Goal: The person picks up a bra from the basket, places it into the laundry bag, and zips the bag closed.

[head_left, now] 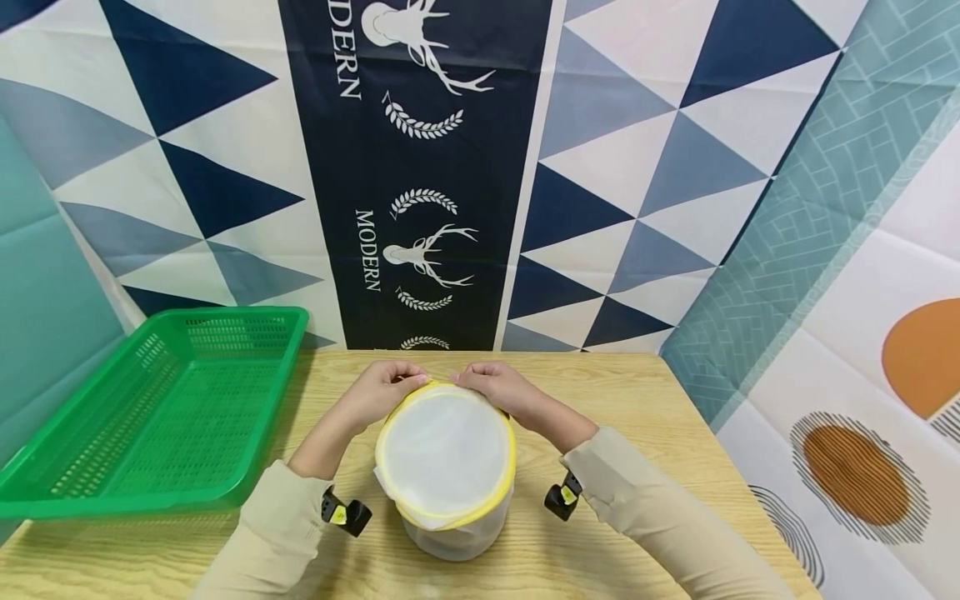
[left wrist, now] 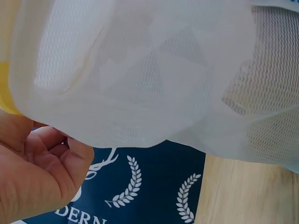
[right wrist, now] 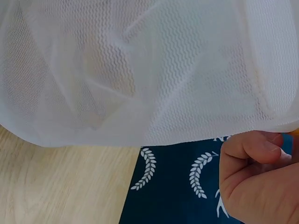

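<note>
A round white mesh laundry bag (head_left: 446, 450) with yellow trim stands on the wooden table, its circular top facing up. At the far edge of that top, my left hand (head_left: 387, 392) pinches the yellow rim between thumb and curled fingers. Just to its right, my right hand (head_left: 498, 390) pinches the same rim. White mesh (left wrist: 140, 84) fills most of the left wrist view, with the left hand's curled fingers below its edge. In the right wrist view, the bag's mesh side (right wrist: 117, 84) hangs above the table, the right hand's fingers curled at its lower right.
To the left, a green plastic basket (head_left: 251, 442) with slotted walls sits on the wooden table (head_left: 600, 533). Behind the table is a patterned wall covering (head_left: 420, 167) with triangles and deer heads. Black wrist cameras (head_left: 352, 517) are strapped over both beige sleeves (head_left: 667, 517).
</note>
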Demonstrator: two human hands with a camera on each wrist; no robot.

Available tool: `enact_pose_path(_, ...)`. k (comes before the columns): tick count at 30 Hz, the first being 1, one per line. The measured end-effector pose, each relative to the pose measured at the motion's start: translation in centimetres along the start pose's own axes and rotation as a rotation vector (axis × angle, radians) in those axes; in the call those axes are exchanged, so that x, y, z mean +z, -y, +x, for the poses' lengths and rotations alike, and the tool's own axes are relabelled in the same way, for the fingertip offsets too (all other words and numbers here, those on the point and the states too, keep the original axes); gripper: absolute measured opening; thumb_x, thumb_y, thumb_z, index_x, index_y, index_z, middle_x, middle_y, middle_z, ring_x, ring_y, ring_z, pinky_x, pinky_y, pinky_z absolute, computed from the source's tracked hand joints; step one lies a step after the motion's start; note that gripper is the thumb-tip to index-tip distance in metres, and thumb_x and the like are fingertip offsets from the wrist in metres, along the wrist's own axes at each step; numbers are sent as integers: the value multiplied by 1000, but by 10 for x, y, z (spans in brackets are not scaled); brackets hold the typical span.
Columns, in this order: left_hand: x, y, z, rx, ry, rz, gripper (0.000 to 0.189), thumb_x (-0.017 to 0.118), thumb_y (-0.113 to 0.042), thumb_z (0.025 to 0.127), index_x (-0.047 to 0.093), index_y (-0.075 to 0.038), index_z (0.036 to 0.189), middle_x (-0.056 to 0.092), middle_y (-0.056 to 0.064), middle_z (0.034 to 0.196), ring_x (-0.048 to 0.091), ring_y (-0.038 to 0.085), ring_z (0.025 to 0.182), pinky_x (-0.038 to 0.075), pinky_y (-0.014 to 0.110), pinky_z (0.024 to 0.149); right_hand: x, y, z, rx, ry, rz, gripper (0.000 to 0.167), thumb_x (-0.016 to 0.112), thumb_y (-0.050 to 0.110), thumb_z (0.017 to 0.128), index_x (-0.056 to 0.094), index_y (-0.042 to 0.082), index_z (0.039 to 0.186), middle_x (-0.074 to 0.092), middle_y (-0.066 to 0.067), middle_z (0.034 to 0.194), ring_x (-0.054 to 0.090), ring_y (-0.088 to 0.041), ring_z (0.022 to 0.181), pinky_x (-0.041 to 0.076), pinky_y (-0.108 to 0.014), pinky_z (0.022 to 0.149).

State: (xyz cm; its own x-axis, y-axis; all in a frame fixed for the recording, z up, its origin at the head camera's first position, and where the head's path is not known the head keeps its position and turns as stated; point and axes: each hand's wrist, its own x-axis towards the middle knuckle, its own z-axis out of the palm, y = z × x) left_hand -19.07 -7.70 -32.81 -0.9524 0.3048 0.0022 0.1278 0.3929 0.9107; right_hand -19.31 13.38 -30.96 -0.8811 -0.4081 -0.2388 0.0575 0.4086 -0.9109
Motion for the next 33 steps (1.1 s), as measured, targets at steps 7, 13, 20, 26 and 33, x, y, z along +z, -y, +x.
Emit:
enact_pose_path(7,2,-3,2,35,45,-3,25,53,-16,96,65,2,106,65,12,91,56,13,73,49,24,64,0,0,4,-52,-3,-68,28,56,34,93,67,9,100,66,-3,93,60,-10,67,51,-23,60)
enact_pose_path(13,2,-7,1,41,65,-11,24,53,-16,96,65,2,105,65,11,90,55,12,71,49,24,64,2,2,3,-102,42,-105,27,56,31,94,67,7,99,64,-2,85,59,-9,64,51,-24,58)
enact_pose_path(20,2,-7,0,48,65,1,23,54,-16,95,66,2,103,64,11,89,53,13,71,47,25,63,3,3,-2,-104,39,-103,26,54,28,95,63,5,90,59,-1,77,55,-9,59,48,-22,54)
enact_pose_path(26,4,-7,0,20,56,2,23,54,-17,95,66,1,103,64,9,88,53,13,72,47,24,64,3,1,-4,-108,37,-87,27,52,28,96,62,4,88,58,-1,74,54,-10,58,47,-22,54)
enact_pose_path(33,5,-8,1,13,45,-3,21,54,-17,95,67,-1,101,63,9,86,53,14,72,47,24,63,3,0,-6,-111,32,-69,29,53,28,96,60,1,88,57,-1,74,54,-9,58,47,-21,54)
